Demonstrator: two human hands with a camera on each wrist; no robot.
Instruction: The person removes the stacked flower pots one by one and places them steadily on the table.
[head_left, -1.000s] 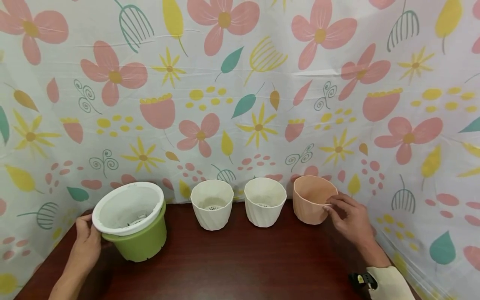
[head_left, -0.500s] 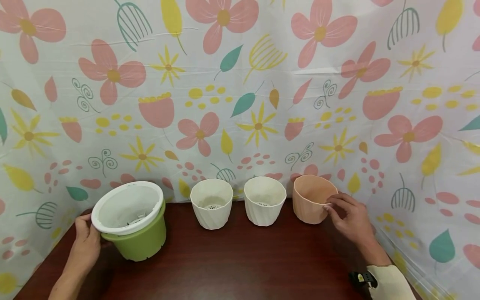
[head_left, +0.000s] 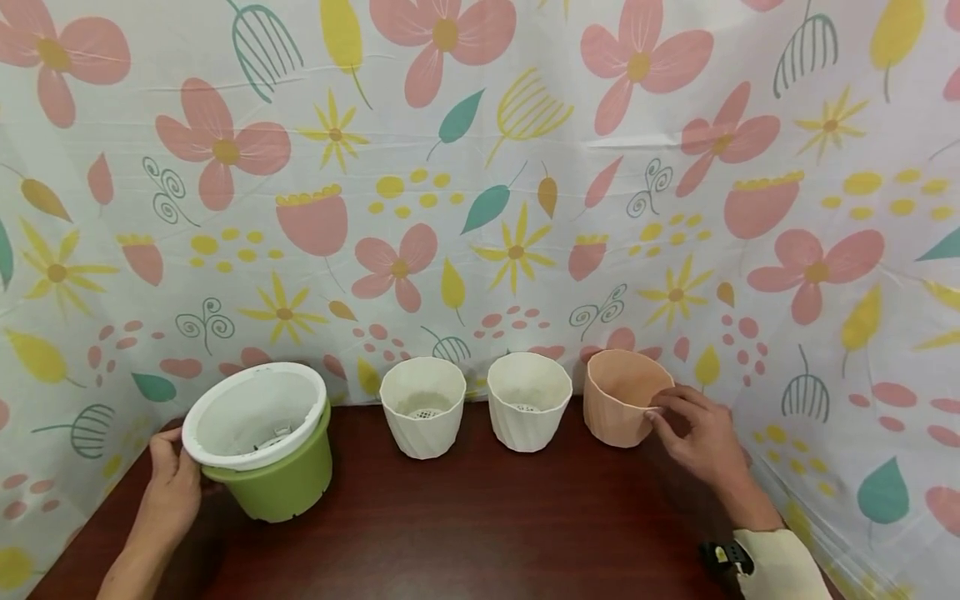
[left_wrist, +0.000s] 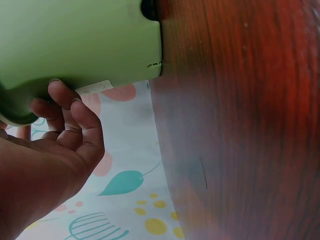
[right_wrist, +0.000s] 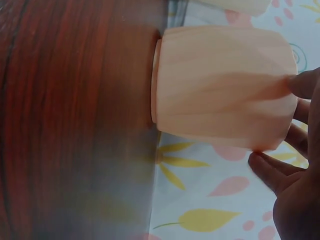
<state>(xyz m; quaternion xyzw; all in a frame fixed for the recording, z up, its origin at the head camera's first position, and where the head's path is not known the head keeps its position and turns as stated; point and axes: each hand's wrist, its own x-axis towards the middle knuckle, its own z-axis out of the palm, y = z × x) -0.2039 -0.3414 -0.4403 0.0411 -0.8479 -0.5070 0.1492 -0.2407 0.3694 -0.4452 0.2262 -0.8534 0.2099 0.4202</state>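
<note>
At the left of the head view, a white flowerpot (head_left: 258,461) sits inside a green flowerpot (head_left: 288,483), the two leaning together. My left hand (head_left: 168,492) holds them at the left side of the rims. In the left wrist view its fingers (left_wrist: 90,125) curl under the green rim, and part of the grip is hidden. On the right stands a peach flowerpot (head_left: 611,421) with a fluted wall. My right hand (head_left: 705,442) pinches its right rim between thumb and fingers. The right wrist view shows the pot's base at the table.
Two white fluted pots, one left of centre (head_left: 425,437) and one near the middle (head_left: 525,431), stand between the hands with holes in their floors. A flower-printed cloth (head_left: 517,167) hangs close behind the row. The table (head_left: 480,525) is dark reddish wood.
</note>
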